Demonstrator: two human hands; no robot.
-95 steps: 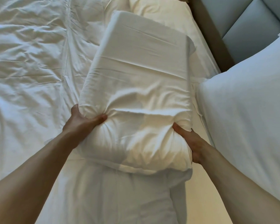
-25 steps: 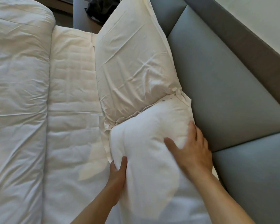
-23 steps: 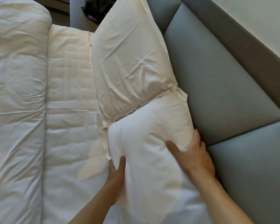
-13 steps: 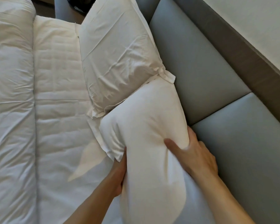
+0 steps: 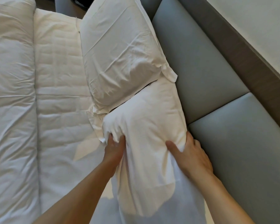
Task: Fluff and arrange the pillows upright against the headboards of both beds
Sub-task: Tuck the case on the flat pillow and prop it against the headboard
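A white near pillow (image 5: 145, 120) leans against the grey padded headboard (image 5: 205, 88). My left hand (image 5: 114, 148) pinches its left edge, fingers dug into the fabric. My right hand (image 5: 191, 157) grips its right edge next to the headboard, thumb on the front. A creased far pillow (image 5: 120, 54) stands tilted against the headboard just beyond, its lower corner overlapping the top of the near pillow.
A rolled-back white duvet (image 5: 11, 94) lies along the left. The quilted mattress sheet (image 5: 58, 75) is bare between duvet and pillows. A brown ledge (image 5: 242, 50) and pale wall (image 5: 257, 23) run above the headboard.
Earlier I held a pillow flat over the duvet. In the last second both hands slid down the near pillow and closed on its edges, squeezing it, and my view shifted along the headboard.
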